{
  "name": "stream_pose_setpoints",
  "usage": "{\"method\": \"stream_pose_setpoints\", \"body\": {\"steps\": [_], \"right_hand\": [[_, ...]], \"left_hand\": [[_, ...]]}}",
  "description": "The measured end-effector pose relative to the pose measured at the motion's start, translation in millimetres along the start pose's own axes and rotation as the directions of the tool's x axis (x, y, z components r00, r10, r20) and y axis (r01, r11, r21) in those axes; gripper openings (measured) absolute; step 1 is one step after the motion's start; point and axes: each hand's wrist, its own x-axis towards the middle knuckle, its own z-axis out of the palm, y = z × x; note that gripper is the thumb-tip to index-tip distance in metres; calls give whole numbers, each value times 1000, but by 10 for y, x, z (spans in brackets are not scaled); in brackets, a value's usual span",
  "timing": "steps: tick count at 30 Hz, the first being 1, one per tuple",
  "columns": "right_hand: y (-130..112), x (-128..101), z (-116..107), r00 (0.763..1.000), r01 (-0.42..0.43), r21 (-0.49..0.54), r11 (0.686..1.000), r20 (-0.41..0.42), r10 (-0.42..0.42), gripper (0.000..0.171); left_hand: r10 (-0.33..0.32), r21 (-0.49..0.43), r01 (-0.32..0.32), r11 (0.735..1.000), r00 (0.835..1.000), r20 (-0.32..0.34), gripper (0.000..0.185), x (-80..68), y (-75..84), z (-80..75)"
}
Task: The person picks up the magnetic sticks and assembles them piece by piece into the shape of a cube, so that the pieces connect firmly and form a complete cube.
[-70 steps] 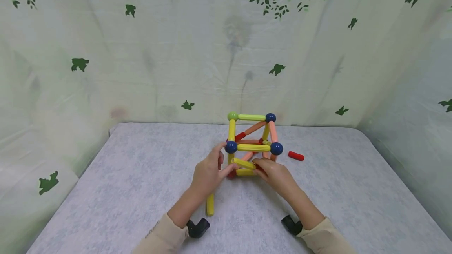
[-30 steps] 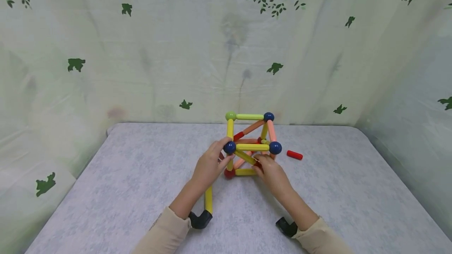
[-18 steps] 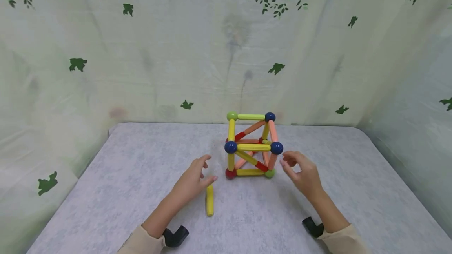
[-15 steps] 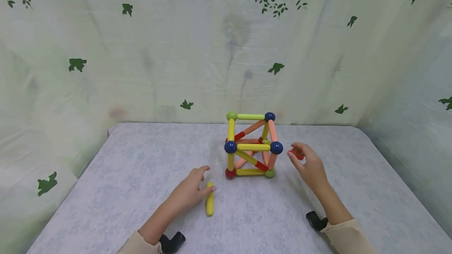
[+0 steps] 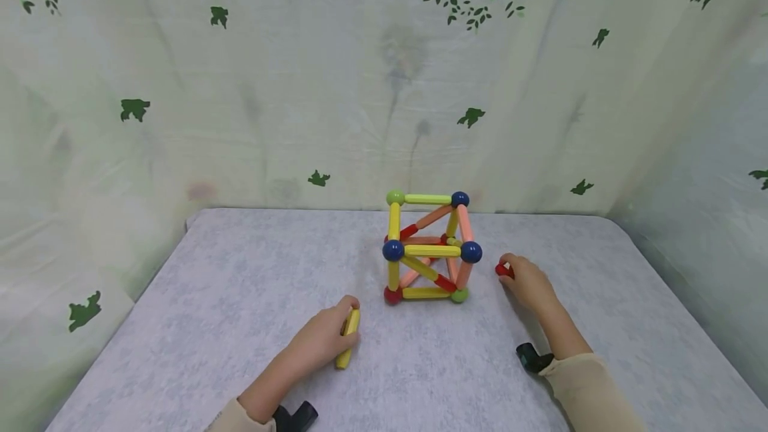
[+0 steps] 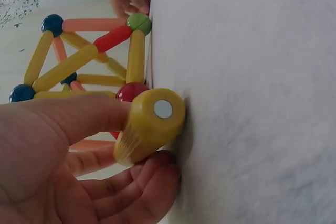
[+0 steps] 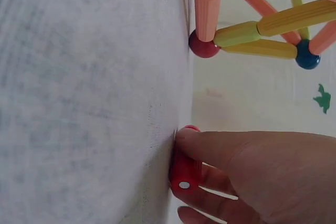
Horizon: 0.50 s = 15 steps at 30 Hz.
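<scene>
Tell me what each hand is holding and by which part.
The left hand grips the yellow stick round its shaft, its magnet end sticking out. The right hand pinches the short red stick by its sides on the table.

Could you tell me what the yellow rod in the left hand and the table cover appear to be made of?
Yellow rod: seemingly moulded plastic, ribbed and slightly glossy, with a silvery disc in its end, possibly a magnet. Table cover: likely a matte, mottled grey fabric or felt, judging by its soft, fuzzy look; uncertain.
</scene>
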Motion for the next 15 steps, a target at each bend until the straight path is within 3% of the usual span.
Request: {"method": "stream_pose_setpoints", "body": {"steps": [2,5,7,10,15], "right_hand": [[-30,-16,-21,1000,0,46,999,-31,1,35],[-122,-54,-96,987,58,190,980,-160,-27,37],[-224,-79,-180,959,131,294,947,-278,-46,37],[-439,-125,-350,901,262,384,885,-426,-82,38],[-838,-184,-582,823,457,449,768,-541,-173,39]], "left_hand": [[-3,-40,1,999,999,-38,42,2,-4,-35],[-10,-86,-1,996,993,-121,41,15,-7,-86],[-13,-102,-7,995,981,-192,40,24,-3,-119],[-4,-128,-35,991,956,-293,42,23,0,-163],[32,-162,-105,981,917,-399,50,2,8,-207]]}}
